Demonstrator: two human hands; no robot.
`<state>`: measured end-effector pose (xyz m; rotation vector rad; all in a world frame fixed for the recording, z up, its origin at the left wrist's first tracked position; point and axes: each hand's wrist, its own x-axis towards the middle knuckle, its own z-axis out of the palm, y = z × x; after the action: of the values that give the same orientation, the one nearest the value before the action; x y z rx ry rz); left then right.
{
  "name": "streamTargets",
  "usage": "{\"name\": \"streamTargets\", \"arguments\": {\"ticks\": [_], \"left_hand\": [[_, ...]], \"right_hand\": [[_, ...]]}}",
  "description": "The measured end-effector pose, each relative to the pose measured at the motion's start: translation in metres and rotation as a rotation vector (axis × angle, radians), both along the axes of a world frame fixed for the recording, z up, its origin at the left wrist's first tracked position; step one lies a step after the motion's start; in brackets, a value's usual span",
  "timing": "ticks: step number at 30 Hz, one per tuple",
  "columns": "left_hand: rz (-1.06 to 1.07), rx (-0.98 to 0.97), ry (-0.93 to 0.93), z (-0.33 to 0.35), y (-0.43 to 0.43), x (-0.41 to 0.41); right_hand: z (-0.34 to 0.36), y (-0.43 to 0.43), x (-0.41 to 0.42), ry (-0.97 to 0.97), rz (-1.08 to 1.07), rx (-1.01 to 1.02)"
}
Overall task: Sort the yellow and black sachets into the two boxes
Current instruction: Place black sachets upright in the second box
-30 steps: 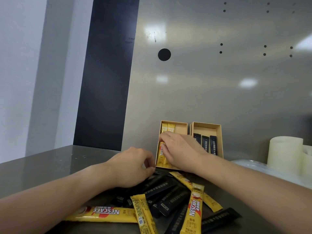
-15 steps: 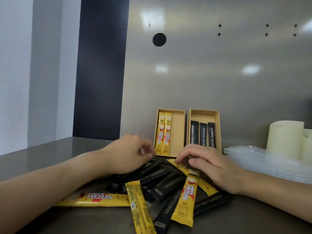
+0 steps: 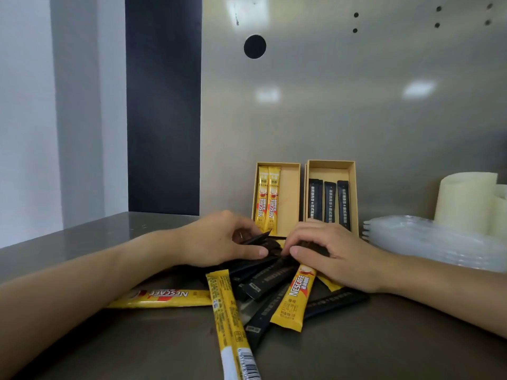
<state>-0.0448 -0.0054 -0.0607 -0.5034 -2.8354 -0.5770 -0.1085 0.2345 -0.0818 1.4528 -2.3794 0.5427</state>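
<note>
Here the left hand [image 3: 219,239] pinches a black sachet [image 3: 256,239] between curled fingers; the right hand [image 3: 332,252] curls its fingers over the sachet pile [image 3: 263,281], grip unclear.

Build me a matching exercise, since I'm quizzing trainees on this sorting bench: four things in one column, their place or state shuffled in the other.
Things
1. left box
2. right box
3. left hand
4. pale roll

Place or state
A. far right, behind the clear plastic stack
B. contains three black sachets
C. grips a black sachet
D. contains two yellow sachets

Pairs: 1-D, 2-B, 3-C, 4-A
</note>
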Motion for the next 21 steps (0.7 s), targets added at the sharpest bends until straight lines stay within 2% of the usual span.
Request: {"name": "streamTargets", "arguments": {"ticks": [6,11,16,21], "left_hand": [[0.003,0.084,0.138,0.001,-0.002,-0.002],[-0.020,0.168,0.235,0.001,0.003,0.002],[-0.126,0.081,0.391,-0.004,0.011,0.006],[-0.119,0.082,0.393,-0.003,0.015,0.007]], "right_hand": [[-0.003,0.000,-0.002,-0.021,-0.033,-0.033],[-0.003,0.000,0.000,-0.135,-0.026,-0.132],[-0.004,0.001,-0.001,-0.068,0.021,-0.169],[-0.007,0.000,-0.005,0.031,0.060,-0.235]]}}
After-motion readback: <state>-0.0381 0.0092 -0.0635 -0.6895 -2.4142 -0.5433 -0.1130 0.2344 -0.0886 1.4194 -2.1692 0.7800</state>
